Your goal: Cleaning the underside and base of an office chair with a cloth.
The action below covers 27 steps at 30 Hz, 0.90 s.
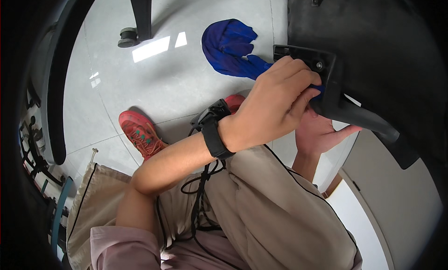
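Note:
My left hand (pixel 285 96), with a black strap (pixel 215 138) at its wrist, pinches a blue cloth (pixel 231 49) inside the recess of a black plastic chair armrest bracket (pixel 336 84). A small blue bit of the cloth shows under the thumb, and its loose end trails leftward. Just above the fingers, a bolt head (pixel 319 65) sits in the recess. My right hand (pixel 316 133) is beneath the bracket, palm up and thumb stretched to the right. Its fingers are partly hidden behind my left hand and the bracket, so their grip cannot be told.
The bracket adjoins a large black chair panel (pixel 364 42). A black chair leg with a caster (pixel 127 37) stands on the grey tiled floor (pixel 175 84). Looped black cable (pixel 201 186) hangs over my beige trousers. A black curved frame (pixel 54 95) rises at left.

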Motion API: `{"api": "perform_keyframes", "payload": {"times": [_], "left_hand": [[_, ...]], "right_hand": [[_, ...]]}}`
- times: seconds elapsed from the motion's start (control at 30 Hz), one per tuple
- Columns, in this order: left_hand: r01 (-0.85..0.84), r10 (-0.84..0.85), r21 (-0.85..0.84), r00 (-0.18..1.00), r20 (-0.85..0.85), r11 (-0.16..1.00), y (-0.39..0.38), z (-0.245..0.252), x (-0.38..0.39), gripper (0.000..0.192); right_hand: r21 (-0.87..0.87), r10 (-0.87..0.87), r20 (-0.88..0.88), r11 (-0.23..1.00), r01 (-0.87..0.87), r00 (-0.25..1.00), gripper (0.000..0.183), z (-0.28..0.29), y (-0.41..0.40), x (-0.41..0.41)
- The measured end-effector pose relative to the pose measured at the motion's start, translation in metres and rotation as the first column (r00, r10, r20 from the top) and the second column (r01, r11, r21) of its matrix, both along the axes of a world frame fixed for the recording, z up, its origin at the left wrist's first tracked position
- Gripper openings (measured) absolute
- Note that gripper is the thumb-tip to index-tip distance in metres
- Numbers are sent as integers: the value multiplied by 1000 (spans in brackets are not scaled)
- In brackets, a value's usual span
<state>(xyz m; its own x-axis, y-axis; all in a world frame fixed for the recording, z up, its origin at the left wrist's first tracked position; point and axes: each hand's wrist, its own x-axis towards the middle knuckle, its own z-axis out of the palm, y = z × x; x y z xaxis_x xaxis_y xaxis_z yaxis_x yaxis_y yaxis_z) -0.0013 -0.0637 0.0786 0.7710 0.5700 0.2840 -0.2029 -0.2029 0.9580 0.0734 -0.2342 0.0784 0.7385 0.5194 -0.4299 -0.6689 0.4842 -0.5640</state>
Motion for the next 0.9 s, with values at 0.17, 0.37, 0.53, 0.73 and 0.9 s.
{"api": "perform_keyframes", "payload": {"times": [0.17,0.37,0.53,0.73,0.9], "left_hand": [[61,-61,48,998,16,997,6,8,-2,30],[-47,5,333,992,127,942,-2,-6,3,37],[-92,55,386,993,105,918,-8,-6,8,37],[-66,66,442,998,15,895,-6,-10,7,35],[13,16,420,998,-67,907,8,-19,-1,30]], "right_hand": [[94,82,31,992,-85,996,113,-3,-15,8],[-76,-84,-74,994,79,994,114,12,6,-2],[83,-41,-102,995,50,994,112,4,-5,3],[245,-2,-55,969,15,999,113,-11,-6,-2],[-123,-280,-190,958,260,941,111,9,11,-2]]}}
